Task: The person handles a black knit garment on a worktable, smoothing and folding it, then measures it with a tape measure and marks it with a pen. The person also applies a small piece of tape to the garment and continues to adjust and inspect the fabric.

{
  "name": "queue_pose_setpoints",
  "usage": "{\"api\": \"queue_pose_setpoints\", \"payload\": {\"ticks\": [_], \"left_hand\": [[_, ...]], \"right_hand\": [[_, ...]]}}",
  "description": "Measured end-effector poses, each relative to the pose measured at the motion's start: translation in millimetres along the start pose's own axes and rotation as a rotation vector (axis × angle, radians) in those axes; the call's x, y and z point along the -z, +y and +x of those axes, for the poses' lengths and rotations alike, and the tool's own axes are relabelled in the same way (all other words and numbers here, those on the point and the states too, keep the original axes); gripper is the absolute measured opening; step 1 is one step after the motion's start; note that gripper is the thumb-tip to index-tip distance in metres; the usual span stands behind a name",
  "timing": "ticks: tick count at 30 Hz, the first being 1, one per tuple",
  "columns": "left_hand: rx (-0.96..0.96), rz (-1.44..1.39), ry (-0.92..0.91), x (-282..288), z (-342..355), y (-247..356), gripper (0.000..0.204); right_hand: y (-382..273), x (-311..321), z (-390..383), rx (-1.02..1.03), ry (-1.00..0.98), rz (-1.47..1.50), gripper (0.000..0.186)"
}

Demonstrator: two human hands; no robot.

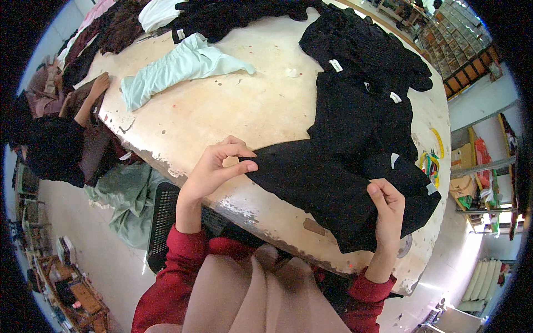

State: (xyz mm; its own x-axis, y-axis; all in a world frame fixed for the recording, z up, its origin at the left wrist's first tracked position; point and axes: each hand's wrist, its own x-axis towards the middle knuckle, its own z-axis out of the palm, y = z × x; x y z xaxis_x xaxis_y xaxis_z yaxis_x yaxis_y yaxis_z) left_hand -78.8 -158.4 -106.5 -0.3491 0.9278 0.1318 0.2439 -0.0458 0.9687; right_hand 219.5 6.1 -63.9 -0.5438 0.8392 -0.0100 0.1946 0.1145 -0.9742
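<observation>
A black garment [311,172] is stretched between my two hands over the near edge of the table. My left hand [216,169] pinches its left corner between thumb and fingers. At the right, my right hand [387,208] is closed on the same cloth, thumb on top, its lower edge hanging down by the table rim. More black garments [355,105] with small white labels lie beyond it, and the boundary between them and the held cloth is hard to make out.
A pale mint garment [177,69] lies on the worn table [255,105]. Dark clothes [239,16] are heaped along the far side. A yellow tape measure [437,141] rests at the right edge. Another person [61,139] works at the left. A black plastic basket [162,222] stands below.
</observation>
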Motion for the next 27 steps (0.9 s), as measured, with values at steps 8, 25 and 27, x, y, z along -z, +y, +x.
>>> {"api": "queue_pose_setpoints", "payload": {"ticks": [8, 25, 27], "left_hand": [[-0.081, -0.013, -0.058, -9, 1, 12, 0.009], [0.037, 0.153, -0.005, -8, -28, 38, 0.025], [-0.106, 0.226, -0.347, -31, -26, 44, 0.022]], "right_hand": [[7, 13, -22, -0.03, 0.088, -0.114, 0.019], [165, 163, -121, -0.155, 0.661, -0.62, 0.034], [173, 190, -110, -0.254, 0.822, -0.695, 0.035]]}}
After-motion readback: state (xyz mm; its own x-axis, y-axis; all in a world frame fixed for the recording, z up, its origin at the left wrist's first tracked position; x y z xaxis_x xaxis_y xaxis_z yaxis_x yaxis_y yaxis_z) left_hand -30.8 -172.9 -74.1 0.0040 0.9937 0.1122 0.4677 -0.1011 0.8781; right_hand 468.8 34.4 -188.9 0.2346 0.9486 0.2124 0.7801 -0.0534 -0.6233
